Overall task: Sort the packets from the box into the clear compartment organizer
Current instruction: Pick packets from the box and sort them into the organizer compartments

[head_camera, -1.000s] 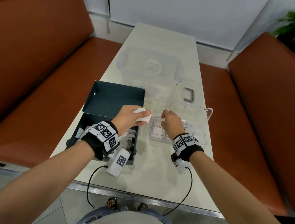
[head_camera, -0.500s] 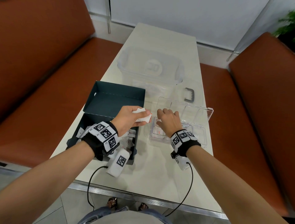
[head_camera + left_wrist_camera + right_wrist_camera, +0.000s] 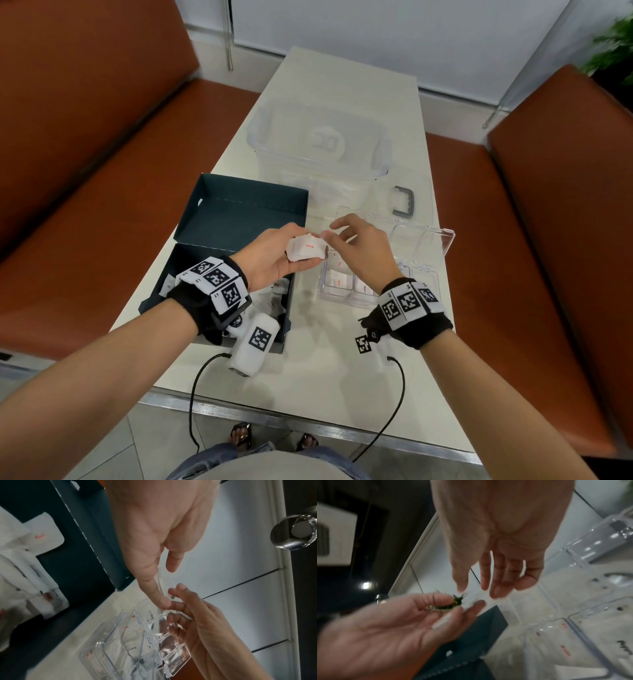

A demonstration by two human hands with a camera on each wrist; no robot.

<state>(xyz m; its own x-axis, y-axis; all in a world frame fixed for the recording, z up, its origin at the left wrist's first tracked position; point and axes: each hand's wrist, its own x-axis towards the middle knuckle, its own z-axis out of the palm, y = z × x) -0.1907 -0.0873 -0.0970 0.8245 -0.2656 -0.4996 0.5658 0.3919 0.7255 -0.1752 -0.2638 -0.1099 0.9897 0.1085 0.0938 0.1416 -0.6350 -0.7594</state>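
Setting: we stand at a pale table [image 3: 318, 377] between two rust-brown benches [image 3: 85, 178], with a white wall behind.
Packets in hand: we hold a small bunch of white packets [image 3: 306, 249], one with red print, above the gap between the box and the organizer.
Left hand: our left hand [image 3: 274, 260] lies palm up, thumb and fingers curled round the bunch.
Right hand: our right hand [image 3: 363, 253] reaches across with fingers loosely spread, thumb and forefinger close at the bunch's right edge; we cannot tell whether they pinch a packet yet.
Box: the dark teal box [image 3: 219, 274] sits on the left of the table with its lid folded back flat; more white packets [image 3: 42, 536] lie loose inside, under our left wrist.
Organizer: the clear organizer [image 3: 346, 294] stands just right of the box, lid [image 3: 431, 240] raised behind it; its near compartments hold white packets, some printed red and some black.
Beyond: a large clear tub [image 3: 318, 140] stands farther up the table, and a grey handle [image 3: 404, 202] lies beside it.
Wrists: both wear black bands with black-and-white square markers, each trailing a black cable [image 3: 195, 404] to the table's near edge.
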